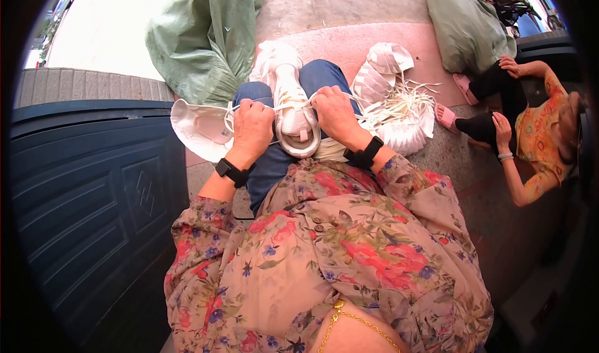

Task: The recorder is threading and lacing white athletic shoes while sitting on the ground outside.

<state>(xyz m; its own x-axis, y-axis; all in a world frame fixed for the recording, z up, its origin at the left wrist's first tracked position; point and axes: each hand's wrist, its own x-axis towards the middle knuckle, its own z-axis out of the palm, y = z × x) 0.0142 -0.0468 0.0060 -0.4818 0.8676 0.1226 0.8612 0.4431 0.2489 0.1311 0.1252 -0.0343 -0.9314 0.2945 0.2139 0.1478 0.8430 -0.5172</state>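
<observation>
A white shoe (288, 82) with a pinkish tongue lies between my knees, its opening toward me. White shoelaces (277, 108) run out from its eyelets to both sides. My left hand (253, 125) is closed around the lace on the shoe's left. On the other side, my right hand (335, 111) grips the lace with bent fingers. Both hands are held apart at about the same height, with the shoe between them. Left of my left hand is another white shoe (193, 128), partly hidden behind that hand.
To the right lie a bunch of loose white laces (409, 100) and more white shoes (380, 69). Green sacks (203, 35) stand ahead on both sides. A dark blue panelled door (100, 209) is at my left. Another person (530, 122) in pink sandals sits at the right.
</observation>
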